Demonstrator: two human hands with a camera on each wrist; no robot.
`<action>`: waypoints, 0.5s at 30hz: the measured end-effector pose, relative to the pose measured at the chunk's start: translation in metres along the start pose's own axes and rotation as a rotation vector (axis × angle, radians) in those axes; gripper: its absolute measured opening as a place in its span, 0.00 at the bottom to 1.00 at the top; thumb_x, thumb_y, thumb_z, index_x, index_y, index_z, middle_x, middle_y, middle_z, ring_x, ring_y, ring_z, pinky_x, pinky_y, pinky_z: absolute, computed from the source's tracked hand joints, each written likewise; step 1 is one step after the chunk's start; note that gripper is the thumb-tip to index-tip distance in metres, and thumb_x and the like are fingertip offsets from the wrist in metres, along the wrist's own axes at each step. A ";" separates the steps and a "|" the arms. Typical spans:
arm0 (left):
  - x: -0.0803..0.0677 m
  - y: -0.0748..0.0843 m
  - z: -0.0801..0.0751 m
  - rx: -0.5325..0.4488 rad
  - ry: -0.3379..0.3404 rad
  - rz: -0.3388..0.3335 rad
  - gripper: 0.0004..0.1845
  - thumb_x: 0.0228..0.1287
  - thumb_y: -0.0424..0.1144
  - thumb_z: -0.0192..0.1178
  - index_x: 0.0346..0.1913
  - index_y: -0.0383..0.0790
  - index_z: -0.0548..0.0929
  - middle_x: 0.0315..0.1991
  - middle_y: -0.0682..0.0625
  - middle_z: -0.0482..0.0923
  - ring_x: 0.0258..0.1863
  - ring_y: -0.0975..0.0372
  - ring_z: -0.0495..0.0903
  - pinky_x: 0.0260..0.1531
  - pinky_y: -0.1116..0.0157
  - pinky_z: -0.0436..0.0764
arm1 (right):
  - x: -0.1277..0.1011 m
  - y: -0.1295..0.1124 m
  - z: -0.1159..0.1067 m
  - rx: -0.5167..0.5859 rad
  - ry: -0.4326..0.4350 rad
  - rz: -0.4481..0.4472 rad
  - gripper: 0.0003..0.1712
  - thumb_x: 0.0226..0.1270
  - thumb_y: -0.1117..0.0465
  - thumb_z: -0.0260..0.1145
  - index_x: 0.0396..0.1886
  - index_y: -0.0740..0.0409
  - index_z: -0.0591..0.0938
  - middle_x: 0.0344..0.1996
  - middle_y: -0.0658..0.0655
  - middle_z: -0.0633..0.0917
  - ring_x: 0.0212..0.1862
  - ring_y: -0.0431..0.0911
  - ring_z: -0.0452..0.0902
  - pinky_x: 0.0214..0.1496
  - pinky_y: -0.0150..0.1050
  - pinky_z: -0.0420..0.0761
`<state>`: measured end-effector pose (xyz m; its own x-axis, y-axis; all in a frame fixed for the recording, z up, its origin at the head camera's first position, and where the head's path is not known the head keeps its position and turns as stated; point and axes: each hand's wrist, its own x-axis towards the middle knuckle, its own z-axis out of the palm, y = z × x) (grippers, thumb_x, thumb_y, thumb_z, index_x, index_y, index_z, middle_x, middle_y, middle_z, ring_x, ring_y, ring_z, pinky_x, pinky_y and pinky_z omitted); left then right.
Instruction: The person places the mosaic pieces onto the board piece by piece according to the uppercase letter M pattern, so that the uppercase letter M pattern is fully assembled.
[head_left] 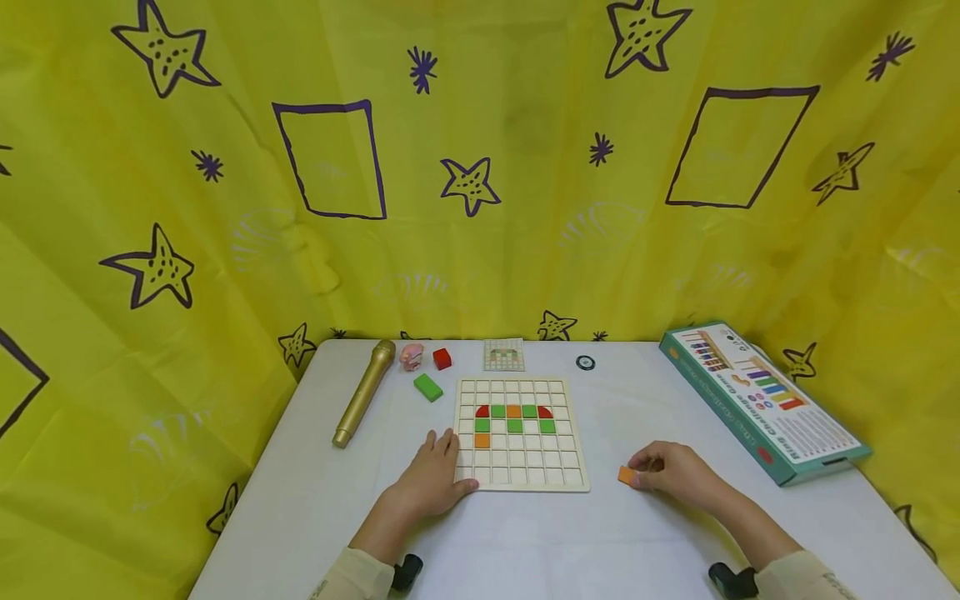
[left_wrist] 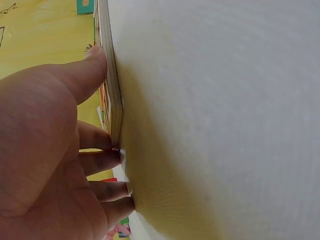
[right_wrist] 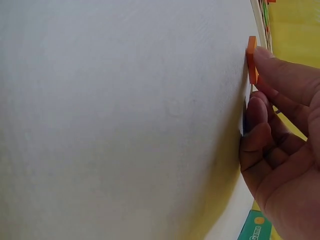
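A wooden grid board [head_left: 525, 475] lies on the white table. Red, green and orange blocks fill a short row in its upper half, with green ones and an orange block [head_left: 482, 441] below. My left hand [head_left: 429, 479] rests at the board's lower left corner, thumb on the front edge and fingers along the left side; the left wrist view shows the fingers straight. To the board's right, my right hand [head_left: 678, 472] pinches an orange block [right_wrist: 252, 60] between thumb and finger, close over the tabletop. Its other fingers are curled.
Behind the board lies a pattern card [head_left: 503, 355]. A green block [head_left: 428, 387], a red block [head_left: 442, 358], a pink figure [head_left: 412, 357] and a gold microphone [head_left: 363, 396] lie to the left. A round dark ring [head_left: 585, 362] and a game box [head_left: 765, 404] lie right.
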<state>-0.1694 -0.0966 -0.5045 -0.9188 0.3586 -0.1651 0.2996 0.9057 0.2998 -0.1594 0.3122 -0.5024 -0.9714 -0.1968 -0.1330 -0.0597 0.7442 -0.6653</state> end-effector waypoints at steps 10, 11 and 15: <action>-0.001 0.000 -0.001 -0.003 0.004 0.010 0.48 0.67 0.60 0.62 0.74 0.25 0.61 0.76 0.34 0.57 0.75 0.36 0.51 0.71 0.46 0.59 | 0.003 -0.008 0.002 -0.013 -0.030 -0.004 0.13 0.56 0.62 0.78 0.39 0.59 0.86 0.31 0.49 0.80 0.34 0.46 0.72 0.36 0.36 0.74; -0.001 0.000 -0.001 -0.003 0.004 0.010 0.48 0.67 0.60 0.62 0.74 0.25 0.61 0.76 0.34 0.57 0.75 0.37 0.51 0.71 0.46 0.59 | 0.004 -0.008 0.003 -0.012 -0.031 -0.001 0.12 0.55 0.63 0.78 0.39 0.58 0.86 0.31 0.50 0.80 0.35 0.46 0.72 0.36 0.37 0.74; -0.001 0.000 -0.001 -0.007 0.001 0.010 0.48 0.67 0.60 0.62 0.75 0.26 0.61 0.76 0.34 0.57 0.75 0.37 0.51 0.72 0.46 0.59 | 0.005 -0.011 0.005 -0.004 -0.033 0.019 0.12 0.55 0.66 0.78 0.38 0.58 0.85 0.30 0.50 0.80 0.35 0.46 0.72 0.36 0.37 0.75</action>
<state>-0.1689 -0.0975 -0.5034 -0.9159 0.3677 -0.1608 0.3074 0.9005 0.3077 -0.1625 0.3000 -0.4997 -0.9642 -0.2037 -0.1697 -0.0426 0.7508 -0.6591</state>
